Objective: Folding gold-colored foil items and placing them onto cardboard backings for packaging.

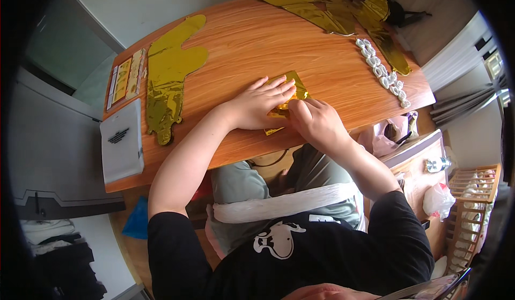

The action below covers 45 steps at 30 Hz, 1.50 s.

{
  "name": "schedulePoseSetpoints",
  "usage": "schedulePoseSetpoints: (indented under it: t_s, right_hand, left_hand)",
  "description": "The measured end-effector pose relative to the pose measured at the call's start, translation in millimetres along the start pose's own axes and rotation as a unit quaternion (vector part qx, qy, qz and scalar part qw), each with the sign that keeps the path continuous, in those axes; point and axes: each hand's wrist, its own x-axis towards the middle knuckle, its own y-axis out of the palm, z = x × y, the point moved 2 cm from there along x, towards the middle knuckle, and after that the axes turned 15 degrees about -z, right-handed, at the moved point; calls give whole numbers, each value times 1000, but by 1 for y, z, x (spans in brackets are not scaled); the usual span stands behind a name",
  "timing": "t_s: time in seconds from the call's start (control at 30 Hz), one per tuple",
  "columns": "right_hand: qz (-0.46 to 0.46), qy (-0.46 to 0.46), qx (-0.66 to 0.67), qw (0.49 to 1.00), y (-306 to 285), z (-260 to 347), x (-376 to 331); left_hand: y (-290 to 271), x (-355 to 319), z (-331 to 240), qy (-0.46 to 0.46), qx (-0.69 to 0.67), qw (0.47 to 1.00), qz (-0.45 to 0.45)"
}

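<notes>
My left fingers (pixel 283 88) spread over gold foil (pixel 294 78) near the worktop's front edge (pixel 238 151), open room beyond; my right fingers (pixel 301 112) curl there, hold unclear.

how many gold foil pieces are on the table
At least 3: a small piece under the left hand, a long piece toward the left edge, and a foil cluster at the far right, where overlap may hide more.

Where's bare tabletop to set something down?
Biggest patch: wooden tabletop between the left gold foil shape and the far-right gold foil, beyond the left hand. Smaller: between right hand and white loops. Crowded: left edge, with flat packet and white panel.
</notes>
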Motion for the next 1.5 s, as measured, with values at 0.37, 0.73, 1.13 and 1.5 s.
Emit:
schedulePoseSetpoints:
  t_s: [0.37,0.73,1.13,1.5]
  right_hand:
    - [-36,14,7,999,-8,2,9]
    - [-30,352,-35,935,3,-19,0]
    - [10,275,-52,960,19,-17,6]
    - [44,218,-119,968,20,-20,-1]
  left_hand:
    - [1,2,0,-62,-94,992,-64]
    - [-10,5,7,-238,-275,917,-161]
    - [9,-2,24,-229,-352,880,-223]
    - [3,2,0,-61,-131,980,-137]
